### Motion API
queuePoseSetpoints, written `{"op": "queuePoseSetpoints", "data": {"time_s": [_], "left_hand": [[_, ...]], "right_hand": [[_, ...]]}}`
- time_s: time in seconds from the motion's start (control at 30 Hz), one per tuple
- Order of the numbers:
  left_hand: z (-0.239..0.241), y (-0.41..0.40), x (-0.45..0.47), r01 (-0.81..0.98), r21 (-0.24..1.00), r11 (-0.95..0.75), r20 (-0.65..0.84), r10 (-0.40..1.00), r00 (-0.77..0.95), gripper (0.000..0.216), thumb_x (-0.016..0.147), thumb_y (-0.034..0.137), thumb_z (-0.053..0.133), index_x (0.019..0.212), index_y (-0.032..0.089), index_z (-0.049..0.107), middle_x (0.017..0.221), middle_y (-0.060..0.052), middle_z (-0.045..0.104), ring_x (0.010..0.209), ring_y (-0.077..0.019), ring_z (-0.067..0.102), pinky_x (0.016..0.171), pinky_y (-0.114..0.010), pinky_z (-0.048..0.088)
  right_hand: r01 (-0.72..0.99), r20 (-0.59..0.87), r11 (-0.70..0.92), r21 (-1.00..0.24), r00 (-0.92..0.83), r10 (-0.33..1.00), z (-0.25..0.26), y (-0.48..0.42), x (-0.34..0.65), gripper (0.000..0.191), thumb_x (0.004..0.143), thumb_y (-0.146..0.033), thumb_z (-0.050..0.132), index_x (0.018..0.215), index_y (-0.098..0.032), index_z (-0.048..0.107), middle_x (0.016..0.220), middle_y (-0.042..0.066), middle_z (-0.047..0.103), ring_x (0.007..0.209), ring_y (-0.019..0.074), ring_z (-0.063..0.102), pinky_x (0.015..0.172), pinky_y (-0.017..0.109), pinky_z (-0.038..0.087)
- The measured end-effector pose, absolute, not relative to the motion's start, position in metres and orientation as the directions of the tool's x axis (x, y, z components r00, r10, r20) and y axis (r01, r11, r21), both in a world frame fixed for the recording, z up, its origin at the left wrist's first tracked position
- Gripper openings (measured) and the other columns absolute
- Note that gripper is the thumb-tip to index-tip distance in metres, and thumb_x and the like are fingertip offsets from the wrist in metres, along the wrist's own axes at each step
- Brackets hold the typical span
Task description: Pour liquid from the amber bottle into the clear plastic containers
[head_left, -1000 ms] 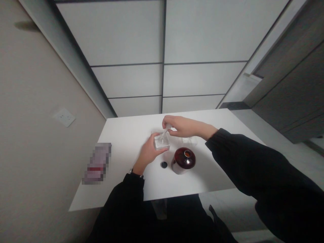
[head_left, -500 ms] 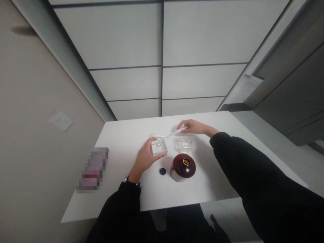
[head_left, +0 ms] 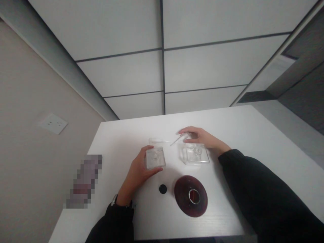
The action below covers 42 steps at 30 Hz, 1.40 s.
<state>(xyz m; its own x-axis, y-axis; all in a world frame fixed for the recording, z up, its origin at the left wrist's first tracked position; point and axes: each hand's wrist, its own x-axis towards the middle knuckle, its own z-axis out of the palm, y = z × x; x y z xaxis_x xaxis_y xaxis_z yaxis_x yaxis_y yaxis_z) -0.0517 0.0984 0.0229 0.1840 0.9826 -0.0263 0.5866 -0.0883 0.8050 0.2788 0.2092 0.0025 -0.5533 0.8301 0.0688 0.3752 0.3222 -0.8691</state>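
My left hand [head_left: 140,168] is closed around the sides of a clear square container [head_left: 155,158] on the table, thumb at the near side and fingers at the far side. In my right hand [head_left: 197,136] is a clear plastic dropper [head_left: 179,139], its thin tip slanting down to the left. A second clear dropper [head_left: 159,140] lies just beyond the left container. A second clear square container [head_left: 197,155] sits below my right hand. Nearer to me stands a dark red-brown glass bottle [head_left: 182,194] with an open round mouth. Beside it lies a small black cap [head_left: 163,189].
All of this is on a white table [head_left: 121,141]. A blurred-out purplish object [head_left: 84,180] lies at its left edge. A wall with a socket plate [head_left: 54,123] rises on the left, and white panelled doors [head_left: 131,74] stand behind the table.
The head view has shifted closer over the table, so the bottle appears larger and lower. My right hand, still with the dropper, sits slightly farther right of the left container. My left hand keeps its grip.
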Motion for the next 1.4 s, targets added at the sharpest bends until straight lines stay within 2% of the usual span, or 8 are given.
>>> {"op": "queuePoseSetpoints", "data": {"time_s": [0.37, 0.57, 0.67, 0.8, 1.03, 1.2, 1.3, 1.4], "left_hand": [[0.018, 0.095, -0.057, 0.604, 0.792, -0.088, -0.031, 0.982, 0.185, 0.076, 0.075, 0.051, 0.088, 0.137, 0.03, 0.05, 0.139, -0.011, 0.063, 0.13, -0.035, 0.062, 0.11, -0.056, 0.049], [0.021, 0.092, -0.065, 0.516, 0.803, -0.298, 0.169, 0.944, 0.282, 0.118, 0.063, 0.08, 0.081, 0.16, 0.034, 0.031, 0.16, -0.018, 0.046, 0.151, -0.0434, 0.041, 0.125, -0.071, 0.021], [0.031, 0.086, -0.07, 0.363, 0.833, -0.417, 0.396, 0.908, 0.134, 0.094, 0.083, 0.081, 0.061, 0.16, 0.031, 0.036, 0.159, -0.016, 0.048, 0.148, -0.0379, 0.047, 0.125, -0.063, 0.031], [0.045, 0.07, -0.082, 0.265, 0.812, -0.519, 0.566, 0.812, -0.142, 0.047, 0.108, 0.054, 0.043, 0.145, 0.029, 0.055, 0.14, -0.011, 0.062, 0.131, -0.0272, 0.063, 0.117, -0.052, 0.045], [0.054, 0.06, -0.093, 0.463, 0.849, -0.254, 0.264, 0.963, 0.044, 0.056, 0.098, 0.051, 0.064, 0.145, 0.025, 0.049, 0.152, -0.014, 0.055, 0.142, -0.0301, 0.054, 0.123, -0.055, 0.037], [0.042, 0.077, -0.072, 0.557, 0.794, -0.244, 0.119, 0.961, 0.252, 0.091, 0.082, 0.049, 0.083, 0.155, 0.024, 0.036, 0.163, -0.017, 0.044, 0.152, -0.034, 0.043, 0.128, -0.056, 0.031], [0.031, 0.085, -0.061, 0.622, 0.741, -0.253, 0.095, 0.956, 0.277, 0.101, 0.073, 0.043, 0.09, 0.156, 0.023, 0.035, 0.162, -0.018, 0.045, 0.152, -0.0371, 0.042, 0.127, -0.058, 0.031], [0.026, 0.088, -0.058, 0.668, 0.709, -0.225, 0.094, 0.97, 0.226, 0.09, 0.073, 0.039, 0.089, 0.149, 0.023, 0.043, 0.156, -0.016, 0.054, 0.145, -0.0363, 0.052, 0.122, -0.055, 0.039]], "right_hand": [[0.296, 0.134, 0.335, -0.895, -0.537, 0.833, -0.004, 0.204, 0.287, 0.044, 0.093, -0.034, 0.071, 0.136, -0.037, 0.064, 0.148, 0.001, 0.062, 0.141, 0.0266, 0.055, 0.125, 0.056, 0.035], [0.326, 0.129, 0.352, -0.877, -0.547, 0.827, -0.002, 0.205, 0.289, 0.044, 0.091, -0.037, 0.073, 0.135, -0.035, 0.066, 0.146, 0.003, 0.064, 0.14, 0.0289, 0.056, 0.126, 0.056, 0.035], [0.331, 0.135, 0.358, -0.873, -0.542, 0.83, -0.003, 0.2, 0.295, 0.049, 0.088, -0.04, 0.076, 0.135, -0.032, 0.066, 0.146, 0.005, 0.064, 0.14, 0.0306, 0.056, 0.126, 0.057, 0.034], [0.303, 0.11, 0.266, -0.915, -0.449, 0.887, -0.01, 0.184, 0.309, 0.055, 0.082, -0.042, 0.08, 0.133, -0.029, 0.066, 0.147, 0.009, 0.064, 0.139, 0.0323, 0.058, 0.125, 0.061, 0.035], [0.338, 0.233, 0.227, -0.913, -0.023, 0.972, 0.003, 0.144, 0.326, 0.036, 0.082, -0.049, 0.073, 0.11, -0.027, 0.074, 0.127, 0.009, 0.073, 0.128, 0.0312, 0.065, 0.115, 0.06, 0.047], [0.37, 0.404, 0.261, -0.892, 0.388, 0.829, 0.034, 0.071, 0.302, 0.023, 0.091, -0.05, 0.068, 0.098, -0.028, 0.071, 0.1, 0.005, 0.073, 0.098, 0.0249, 0.071, 0.098, 0.051, 0.058], [0.357, 0.44, 0.347, -0.867, 0.221, 0.87, 0.03, 0.017, 0.276, 0.021, 0.097, -0.046, 0.064, 0.108, -0.029, 0.07, 0.106, 0.005, 0.071, 0.1, 0.023, 0.07, 0.089, 0.04, 0.062], [0.314, 0.402, 0.383, -0.869, -0.007, 0.916, 0.012, -0.017, 0.254, 0.055, 0.093, -0.058, 0.068, 0.138, -0.03, 0.058, 0.13, 0.011, 0.067, 0.12, 0.0295, 0.068, 0.097, 0.046, 0.061]]}}
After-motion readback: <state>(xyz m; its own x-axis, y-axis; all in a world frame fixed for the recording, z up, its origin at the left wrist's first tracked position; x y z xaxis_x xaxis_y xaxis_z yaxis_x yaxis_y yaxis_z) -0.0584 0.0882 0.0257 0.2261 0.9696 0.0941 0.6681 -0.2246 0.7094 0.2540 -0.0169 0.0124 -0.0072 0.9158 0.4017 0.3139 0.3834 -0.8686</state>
